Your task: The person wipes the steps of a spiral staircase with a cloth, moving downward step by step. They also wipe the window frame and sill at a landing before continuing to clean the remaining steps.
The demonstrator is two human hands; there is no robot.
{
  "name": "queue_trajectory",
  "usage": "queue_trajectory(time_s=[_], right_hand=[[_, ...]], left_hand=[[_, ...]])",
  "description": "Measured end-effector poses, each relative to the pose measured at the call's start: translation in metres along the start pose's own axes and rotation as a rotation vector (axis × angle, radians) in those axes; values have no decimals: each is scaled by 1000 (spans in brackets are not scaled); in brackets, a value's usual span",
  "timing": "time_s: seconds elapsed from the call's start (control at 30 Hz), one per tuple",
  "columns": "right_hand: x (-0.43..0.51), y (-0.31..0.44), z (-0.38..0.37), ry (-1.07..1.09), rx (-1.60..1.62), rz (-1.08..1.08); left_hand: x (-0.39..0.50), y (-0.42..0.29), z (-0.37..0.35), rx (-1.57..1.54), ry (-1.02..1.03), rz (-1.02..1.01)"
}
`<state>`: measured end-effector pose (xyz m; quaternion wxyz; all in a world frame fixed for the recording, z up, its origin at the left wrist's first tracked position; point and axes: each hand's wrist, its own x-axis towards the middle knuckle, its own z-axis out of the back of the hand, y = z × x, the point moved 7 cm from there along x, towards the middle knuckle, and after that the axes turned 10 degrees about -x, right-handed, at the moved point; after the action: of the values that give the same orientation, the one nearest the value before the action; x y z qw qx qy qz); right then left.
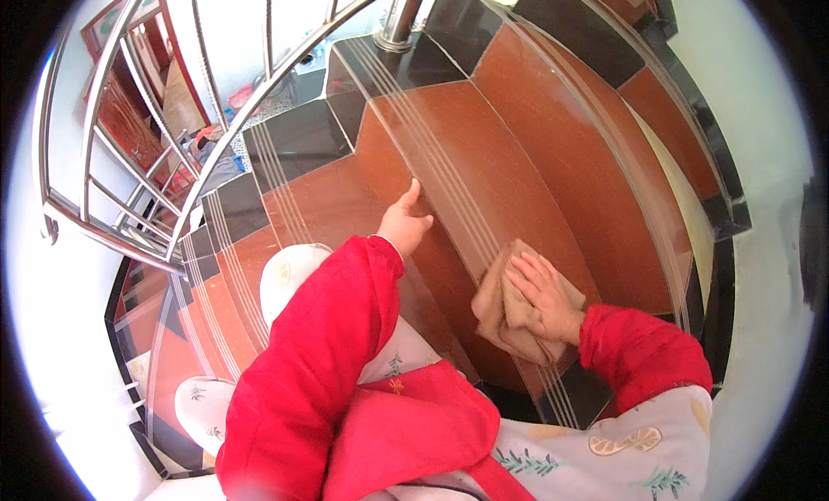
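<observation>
My right hand (545, 298) presses a folded tan cloth (505, 306) onto the striped front edge of a tiled stair step (479, 138), towards the step's right end. The fingers lie spread over the cloth, which drapes a little past the edge. My left hand (407, 222) is near the middle of the same step's edge, thumb and finger apart, with nothing in it; whether it touches the step cannot be told. Both arms wear red sleeves.
Brown and black tiled steps curve up at the top right and down at the lower left. A stainless steel railing (227, 135) with a post (395, 28) stands at the upper left. A pale wall (764, 177) bounds the right. Clothes and other items lie below, beyond the railing, near a doorway.
</observation>
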<state>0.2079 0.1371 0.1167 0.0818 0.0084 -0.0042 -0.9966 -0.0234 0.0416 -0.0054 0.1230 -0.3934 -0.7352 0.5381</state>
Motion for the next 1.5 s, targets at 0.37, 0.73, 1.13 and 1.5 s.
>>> queue_trajectory(time_s=[0.37,0.73,1.13,1.5], right_hand=[[211,-36,-12,-214,-105,-93],[398,-120,-22,-425,-312,-364],[265,-84,-9,-414,-106,-73],[-42,-18,-9,-248,54,-122]], left_hand=[[-29,-38,26,-12,-409,-309],[-12,-29,40,90,-484,-202],[-6,-17,59,171,-536,-223],[9,12,62,46,-499,-206]])
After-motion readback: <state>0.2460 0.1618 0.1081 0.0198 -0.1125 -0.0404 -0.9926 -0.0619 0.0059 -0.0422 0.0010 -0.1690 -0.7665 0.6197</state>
